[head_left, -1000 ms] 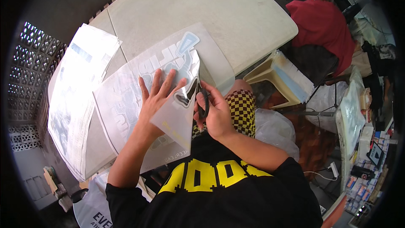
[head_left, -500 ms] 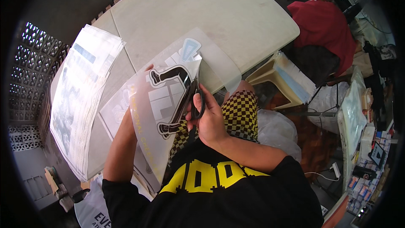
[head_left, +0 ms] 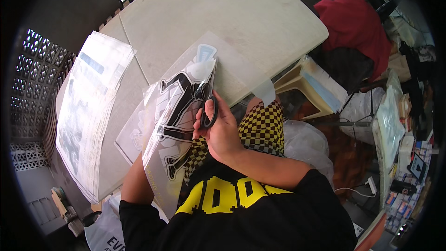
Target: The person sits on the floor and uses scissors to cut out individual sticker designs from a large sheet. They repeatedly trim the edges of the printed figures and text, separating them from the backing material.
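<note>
My right hand [head_left: 222,132] is closed round the black-handled scissors [head_left: 209,114], whose blades point away from me along the right side of a glossy plastic sheet [head_left: 155,162]. That sheet is see-through and bent, with black-and-white cutout figures of legs and shoes [head_left: 179,107] on it. From the lower left my left forearm [head_left: 141,179] reaches up behind the sheet, which hides the hand and its fingers. Under the scissor tips lies a translucent sheet [head_left: 232,60], and a pale blue printed shape [head_left: 206,52] shows at the far end.
A stack of printed sheets [head_left: 90,111] rests on the left of the pale folding table [head_left: 223,4]. Right of my knees stands a cream plastic stool [head_left: 297,83] with papers on it. A red cloth [head_left: 353,32] drapes beyond it, and clear plastic bags [head_left: 304,146] lie near my leg.
The plastic sheet has turned and folded, its figures shifting left and bunching up. My right hand and the scissors have moved slightly left. Left fingertips seen at the sheet's edge earlier are now hidden.
</note>
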Demonstrator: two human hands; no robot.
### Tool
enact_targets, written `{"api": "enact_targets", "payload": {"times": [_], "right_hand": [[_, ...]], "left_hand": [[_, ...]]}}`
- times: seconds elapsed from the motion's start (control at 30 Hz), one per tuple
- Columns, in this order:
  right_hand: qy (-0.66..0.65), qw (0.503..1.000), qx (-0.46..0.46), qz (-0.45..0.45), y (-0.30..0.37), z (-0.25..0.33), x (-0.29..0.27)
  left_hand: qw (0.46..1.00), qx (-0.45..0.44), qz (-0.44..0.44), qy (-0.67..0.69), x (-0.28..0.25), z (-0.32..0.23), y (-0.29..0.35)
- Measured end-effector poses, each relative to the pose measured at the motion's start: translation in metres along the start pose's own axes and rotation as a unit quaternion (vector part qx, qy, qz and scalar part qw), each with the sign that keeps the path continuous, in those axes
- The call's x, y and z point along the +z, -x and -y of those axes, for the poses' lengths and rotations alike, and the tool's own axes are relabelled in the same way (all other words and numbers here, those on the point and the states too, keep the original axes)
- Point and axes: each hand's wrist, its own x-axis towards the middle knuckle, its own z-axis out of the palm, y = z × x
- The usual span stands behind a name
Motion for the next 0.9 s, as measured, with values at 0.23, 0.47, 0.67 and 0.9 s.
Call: {"api": "enact_targets", "payload": {"times": [0.23, 0.47, 0.67, 0.9], "right_hand": [[-0.012, 1.0, -0.012, 0.0, -0.011, 0.006, 0.004], [0.02, 0.999, 0.021, -0.022, -0.013, 0.03, -0.011], [0.072, 0.996, 0.045, 0.005, 0.03, 0.045, -0.053], [0.22, 0.974, 0.032, 0.043, 0.052, 0.043, -0.076]], "left_hand": [[0.998, 0.028, -0.053, 0.013, -0.012, 0.002, 0.001], [0.978, 0.093, -0.185, 0.032, -0.026, -0.011, -0.025], [0.667, 0.233, -0.018, -0.707, -0.022, -0.032, -0.032], [0.316, 0.275, -0.023, -0.908, 0.031, -0.019, -0.024]]}}
